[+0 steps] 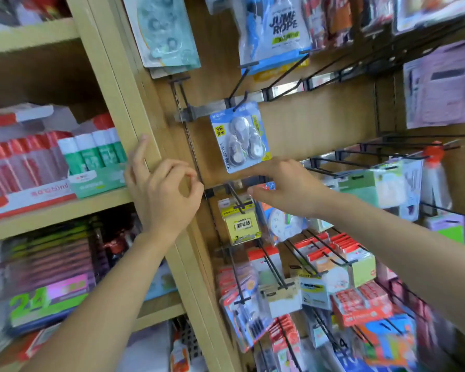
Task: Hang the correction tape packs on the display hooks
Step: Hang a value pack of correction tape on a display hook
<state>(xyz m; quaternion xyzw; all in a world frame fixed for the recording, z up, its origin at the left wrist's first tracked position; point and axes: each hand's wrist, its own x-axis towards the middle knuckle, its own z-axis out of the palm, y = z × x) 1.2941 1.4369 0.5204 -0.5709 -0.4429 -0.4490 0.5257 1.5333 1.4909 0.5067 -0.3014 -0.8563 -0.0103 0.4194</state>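
Fingers (141,149) of my left hand (161,194) are idle. The forefinger lies straight along the wooden upright (124,103), and the others curl loosely towards the thumb, with nothing in them that I can see.

Right of that post, the correction tape pack (239,138) already hangs from its hook (235,89). Its long axis runs nearly straight down, tilted a little, with the lower edge towards me.

My right hand (287,183) is much the nearer. It sits just below and to the right of the pack, its fingertips (246,173) stretched out to touch the bottom corner. The thumb (255,193) is spread apart beneath them, so nothing is pinched. The pack lies up and left of those fingertips, so I judge any settling nudge would be the right hand's job.
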